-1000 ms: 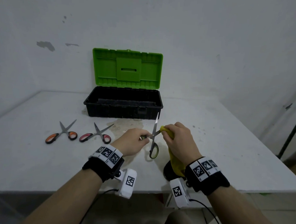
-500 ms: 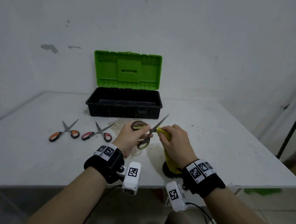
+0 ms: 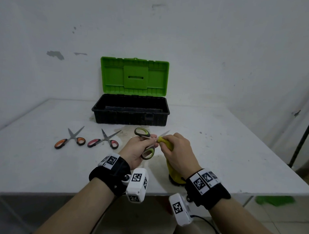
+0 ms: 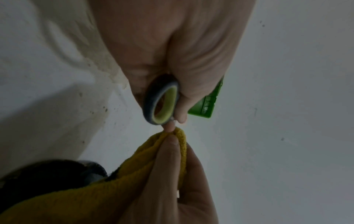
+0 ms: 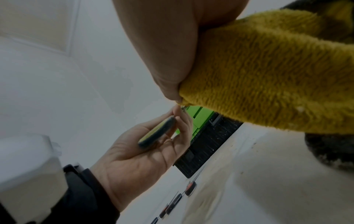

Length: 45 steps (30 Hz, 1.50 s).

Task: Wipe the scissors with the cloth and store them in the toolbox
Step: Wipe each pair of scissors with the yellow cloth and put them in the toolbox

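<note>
**Green-handled scissors held w/ cloth on blade**

Left hand (image 3: 137, 149) grips the steel scissors w/ dark-and-lime plastic handles (image 3: 145, 142), fingers curled round the shanks near the pivot; handle loops spread apart, one above the hand, one below. Right hand (image 3: 177, 152) pinches the fuzzy mustard-yellow cloth (image 3: 167, 145) round one blade, thumb and fingers pressed together thru the fabric; blade tip pokes out beyond the cloth, pointing up-right. Rest of the cloth hangs to the white tabletop (image 3: 227, 154) by the right wrist. Both hands held above the tabletop, near its front edge. Behind them: black plastic toolbox w/ open green lid (image 3: 131, 114), lid upright. Left of the hands lie 2 more pairs, blades open: pink-handled scissors (image 3: 104, 140) and orange-handled scissors (image 3: 70, 139).
</note>
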Each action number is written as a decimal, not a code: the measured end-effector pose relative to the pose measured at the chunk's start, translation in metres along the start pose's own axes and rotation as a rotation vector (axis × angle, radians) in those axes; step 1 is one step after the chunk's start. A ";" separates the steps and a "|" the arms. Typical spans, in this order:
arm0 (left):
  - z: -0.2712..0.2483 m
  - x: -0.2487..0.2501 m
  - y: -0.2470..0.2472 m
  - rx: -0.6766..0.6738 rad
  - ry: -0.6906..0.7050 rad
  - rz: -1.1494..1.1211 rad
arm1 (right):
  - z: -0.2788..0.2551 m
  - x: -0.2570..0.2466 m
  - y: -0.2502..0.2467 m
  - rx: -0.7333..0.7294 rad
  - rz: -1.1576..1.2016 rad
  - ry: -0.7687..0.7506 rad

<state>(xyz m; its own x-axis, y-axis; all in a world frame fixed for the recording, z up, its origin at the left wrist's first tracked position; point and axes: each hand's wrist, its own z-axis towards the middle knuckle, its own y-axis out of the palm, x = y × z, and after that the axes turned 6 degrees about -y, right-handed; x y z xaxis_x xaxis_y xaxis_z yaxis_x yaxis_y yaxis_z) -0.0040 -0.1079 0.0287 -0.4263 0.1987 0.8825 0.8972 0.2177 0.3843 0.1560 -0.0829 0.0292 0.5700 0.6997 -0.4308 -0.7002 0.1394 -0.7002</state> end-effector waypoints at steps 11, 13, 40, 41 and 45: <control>-0.003 -0.011 -0.009 0.031 0.104 0.068 | -0.002 -0.004 -0.004 -0.010 -0.030 -0.057; -0.004 -0.011 -0.009 0.044 0.123 0.085 | -0.002 -0.009 -0.002 0.008 -0.040 -0.091; -0.008 -0.011 -0.012 0.058 0.144 -0.005 | 0.020 0.005 -0.024 0.151 -0.119 0.030; -0.008 -0.011 -0.012 0.060 0.143 -0.011 | 0.019 0.004 -0.026 0.177 -0.114 0.016; -0.007 -0.009 -0.009 0.039 0.147 -0.031 | 0.005 -0.022 -0.015 0.049 -0.103 -0.123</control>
<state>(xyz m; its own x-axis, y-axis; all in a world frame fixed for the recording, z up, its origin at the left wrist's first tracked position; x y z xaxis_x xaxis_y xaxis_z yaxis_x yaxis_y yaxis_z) -0.0069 -0.1187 0.0192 -0.4292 0.0496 0.9019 0.8777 0.2587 0.4034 0.1514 -0.0972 0.0518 0.5849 0.7601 -0.2831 -0.6626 0.2463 -0.7073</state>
